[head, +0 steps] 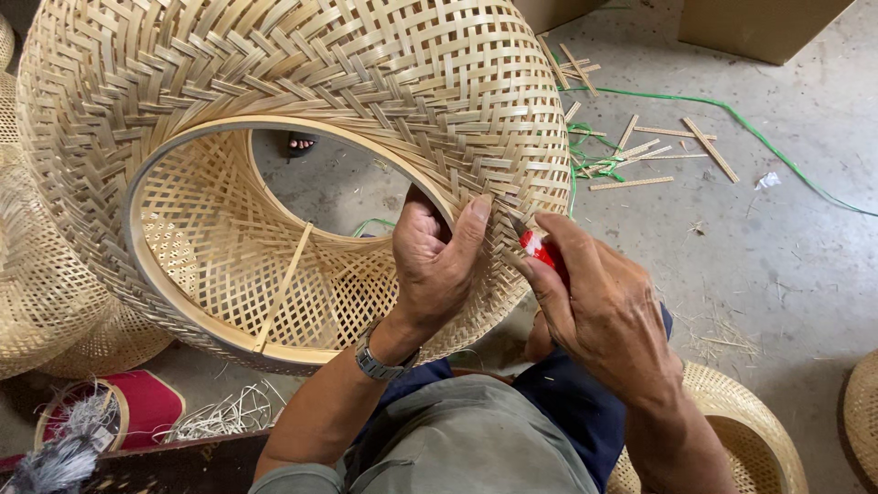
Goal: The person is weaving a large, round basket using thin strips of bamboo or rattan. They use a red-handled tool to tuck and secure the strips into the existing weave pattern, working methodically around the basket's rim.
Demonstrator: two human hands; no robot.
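Both hands on the woven bamboo basket in our lap: left hand clamps its rim hoop, right hand pinches a red-handled cutter against the weave beside it; looks like strip-end trimming, next cut needs steady bracing.

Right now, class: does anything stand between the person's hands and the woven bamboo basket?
Nothing visible does. The left hand already grips the woven basket at its rim, and the right hand presses a red-handled tool against the weave beside it.
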